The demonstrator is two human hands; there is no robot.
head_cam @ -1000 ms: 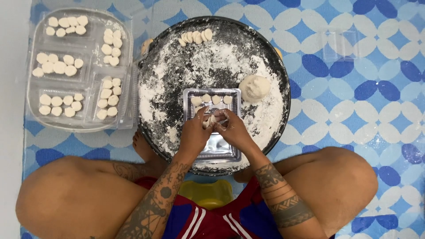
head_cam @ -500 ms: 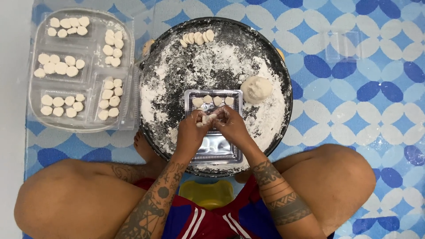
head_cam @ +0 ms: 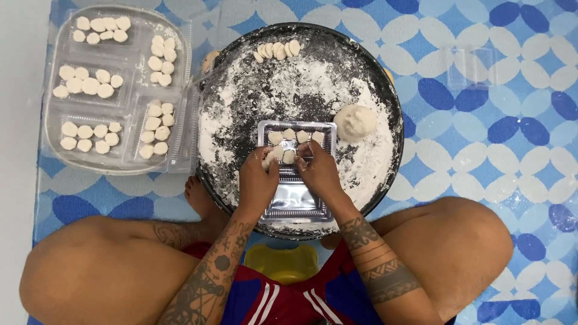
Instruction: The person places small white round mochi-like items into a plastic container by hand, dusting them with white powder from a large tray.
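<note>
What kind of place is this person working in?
Probably a home floor used for food making: a patterned mat, a floured round tray with a dough ball, and clear trays of dough pieces.

Looked like a home floor: blue patterned mat (head_cam: 512, 120), floured round tray (head_cam: 241, 90), trays of dough pieces (head_cam: 54, 150).

The round tray (head_cam: 385, 78) is black, dusted white with flour. Pale cream dough pieces (head_cam: 289, 135) fill a clear, silvery small tray (head_cam: 295, 198); the dough ball (head_cam: 355, 122) is off-white. The floor mat (head_cam: 512, 120) shows blue, light-blue and white petal shapes. The stool (head_cam: 284, 262) is yellow.
</note>
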